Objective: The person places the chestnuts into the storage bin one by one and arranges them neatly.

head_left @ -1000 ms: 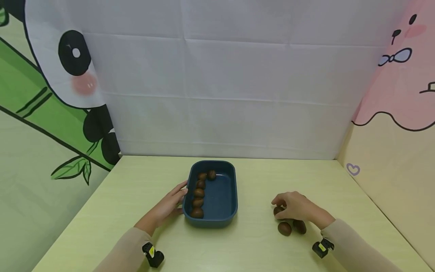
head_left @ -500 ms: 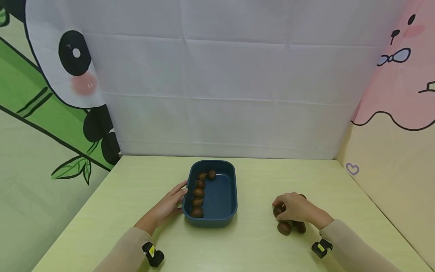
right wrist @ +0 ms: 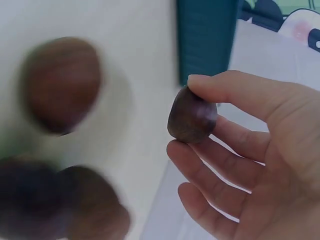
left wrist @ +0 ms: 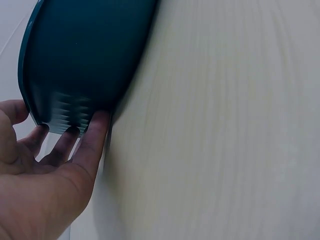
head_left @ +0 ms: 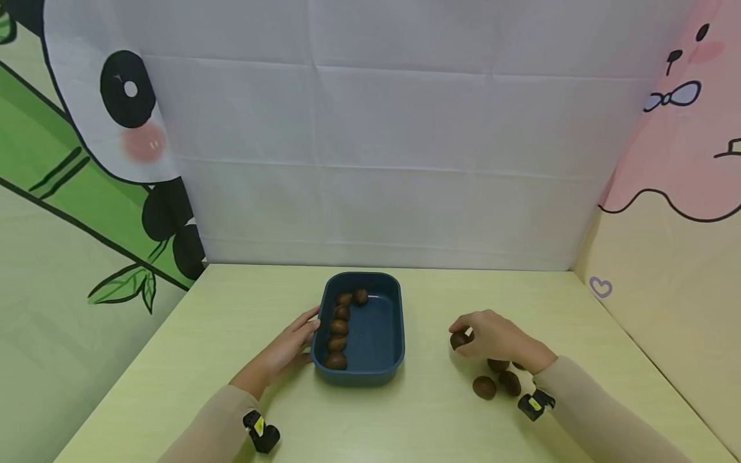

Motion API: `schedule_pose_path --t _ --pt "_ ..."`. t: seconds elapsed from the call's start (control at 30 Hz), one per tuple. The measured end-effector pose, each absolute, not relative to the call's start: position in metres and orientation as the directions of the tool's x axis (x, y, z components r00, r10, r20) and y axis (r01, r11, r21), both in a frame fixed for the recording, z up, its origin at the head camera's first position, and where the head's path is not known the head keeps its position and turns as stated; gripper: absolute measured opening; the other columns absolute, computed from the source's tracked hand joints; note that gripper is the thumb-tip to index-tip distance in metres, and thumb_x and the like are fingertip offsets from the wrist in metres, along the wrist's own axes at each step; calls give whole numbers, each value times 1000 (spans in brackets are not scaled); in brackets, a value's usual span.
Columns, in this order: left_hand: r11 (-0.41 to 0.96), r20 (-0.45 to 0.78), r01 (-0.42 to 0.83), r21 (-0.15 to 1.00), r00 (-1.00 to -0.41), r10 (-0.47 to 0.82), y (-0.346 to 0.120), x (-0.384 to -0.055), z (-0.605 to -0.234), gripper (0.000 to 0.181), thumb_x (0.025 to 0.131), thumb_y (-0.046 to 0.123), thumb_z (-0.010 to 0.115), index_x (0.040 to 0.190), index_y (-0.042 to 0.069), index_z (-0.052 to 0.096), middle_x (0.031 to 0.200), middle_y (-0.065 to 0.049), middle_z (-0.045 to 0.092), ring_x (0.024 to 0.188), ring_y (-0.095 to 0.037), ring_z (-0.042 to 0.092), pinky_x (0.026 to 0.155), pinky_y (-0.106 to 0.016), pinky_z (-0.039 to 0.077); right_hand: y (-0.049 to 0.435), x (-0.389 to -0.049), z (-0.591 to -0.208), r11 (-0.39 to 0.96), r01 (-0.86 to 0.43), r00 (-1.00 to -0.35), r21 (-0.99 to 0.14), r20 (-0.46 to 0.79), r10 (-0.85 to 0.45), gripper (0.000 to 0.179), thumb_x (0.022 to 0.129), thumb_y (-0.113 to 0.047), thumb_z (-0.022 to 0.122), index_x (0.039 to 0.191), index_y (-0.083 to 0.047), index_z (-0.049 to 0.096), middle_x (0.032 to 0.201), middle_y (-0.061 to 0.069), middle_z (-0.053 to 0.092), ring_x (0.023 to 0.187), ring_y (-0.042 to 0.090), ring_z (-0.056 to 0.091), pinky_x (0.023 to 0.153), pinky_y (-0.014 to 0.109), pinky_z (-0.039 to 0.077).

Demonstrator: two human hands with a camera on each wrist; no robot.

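A brown chestnut (right wrist: 193, 117) is pinched between the thumb and fingers of my right hand (head_left: 499, 336), lifted above the table in the right wrist view. Below that hand lie several more chestnuts (head_left: 484, 387), partly covered by hand and sleeve in the head view. My left hand (head_left: 287, 346) rests its fingertips against the left outer wall of a dark blue bin (head_left: 376, 373). Inside the bin, chestnuts (head_left: 338, 328) form a line along the left wall, and one chestnut (head_left: 360, 296) sits beside the line's far end. The left wrist view shows the fingertips touching the bin's ribbed side.
A pale wood-grain table (head_left: 422, 424) carries everything. Behind it hangs a white cloth (head_left: 382, 161). Cartoon-printed panels (head_left: 671, 276) stand at both sides. Small black cameras (head_left: 262, 432) are strapped at the wrists.
My right hand has lifted one chestnut away from the loose group and moved slightly left and farther from me. The left hand and bin stay put.
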State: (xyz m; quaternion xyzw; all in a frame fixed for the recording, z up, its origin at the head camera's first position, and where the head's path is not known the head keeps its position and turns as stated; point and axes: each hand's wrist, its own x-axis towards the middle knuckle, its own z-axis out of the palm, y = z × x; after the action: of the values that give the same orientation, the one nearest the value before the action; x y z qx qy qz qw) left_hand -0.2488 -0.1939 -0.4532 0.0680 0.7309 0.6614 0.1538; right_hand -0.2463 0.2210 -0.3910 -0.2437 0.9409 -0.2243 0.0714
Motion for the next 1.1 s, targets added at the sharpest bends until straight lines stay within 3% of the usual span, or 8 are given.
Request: schedule_pose_path --t 0.27,0.53,0.9,1.1 --pt "125 -132 -97 987 -940 315 -194 -248 -452 59 110 38 39 162 18 19 153 -22 39 137 -37 42 102 -51 45 187 -264 -365 668 -499 -816 -552 41 -576 36 86 -19 80 119 -8 72 108 -2 71 87 10 68 77 31 54" --pt "119 -138 -106 987 -941 309 -194 -249 -453 59 109 39 41 161 20 21 154 -20 39 138 -36 42 102 -50 46 140 -282 -343 568 -549 -750 -613 61 -659 40 89 -20 79 125 -6 69 111 1 70 95 18 70 77 27 56" --pt "106 -133 -104 989 -936 325 -195 -250 -451 58 110 37 38 162 20 18 158 -21 32 141 -39 37 103 -51 45 83 -314 -342 605 -571 -737 -554 21 -676 40 88 -23 79 123 -5 71 105 -3 72 93 9 65 81 26 53" --pt "99 -139 -112 989 -935 327 -195 -250 -452 58 110 35 38 162 19 18 155 -21 36 139 -38 39 104 -53 44 62 -328 -352 616 -508 -752 -602 -40 -658 38 88 -21 80 122 -8 72 105 -1 73 94 12 67 83 29 54"
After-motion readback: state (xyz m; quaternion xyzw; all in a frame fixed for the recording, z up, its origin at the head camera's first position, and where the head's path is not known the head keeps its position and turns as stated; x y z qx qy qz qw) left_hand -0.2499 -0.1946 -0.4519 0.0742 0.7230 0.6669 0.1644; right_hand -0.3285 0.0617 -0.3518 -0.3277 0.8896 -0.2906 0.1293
